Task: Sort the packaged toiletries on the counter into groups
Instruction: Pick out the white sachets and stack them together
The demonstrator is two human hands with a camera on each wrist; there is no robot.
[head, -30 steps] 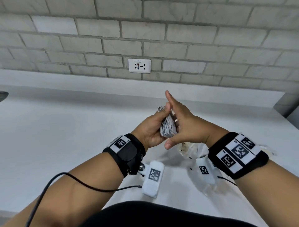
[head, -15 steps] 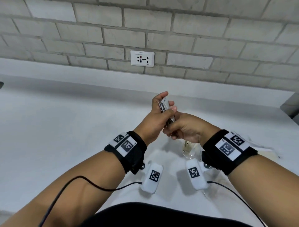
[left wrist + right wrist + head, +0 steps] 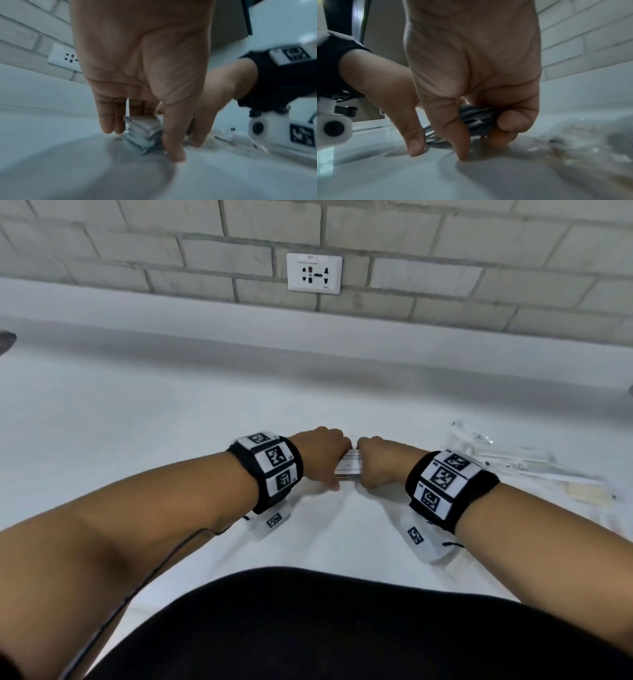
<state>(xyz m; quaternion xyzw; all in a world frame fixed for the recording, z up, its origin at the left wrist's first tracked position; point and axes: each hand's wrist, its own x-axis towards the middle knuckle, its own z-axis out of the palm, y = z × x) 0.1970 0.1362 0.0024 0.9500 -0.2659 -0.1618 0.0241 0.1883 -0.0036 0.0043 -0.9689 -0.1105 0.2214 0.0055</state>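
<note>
Right now I'm setting a stack of flat packets (image 3: 348, 468) down on the white counter (image 3: 137, 422), just below the middle of the head view. My left hand (image 3: 322, 458) grips one end of the stack and my right hand (image 3: 380, 462) the other, knuckles up, fingers curled down around the bundle. From the left wrist, thumb and fingers point down at the counter with the packets pinched between them, thumb tip touching the surface. From the right wrist, my thumb presses the stack's edge against bent fingers, fingertips at the counter.

I'd say this is the placing step for one group: square the pile, get it lying flat, then let go. Next I'll want to ease both grips off without fanning the packets, since they look thin and slippery.

Over at the right edge of the head view sits a loose heap of clear-wrapped items (image 3: 520, 463), well apart from my hands. That's likely where I reach next.
</note>
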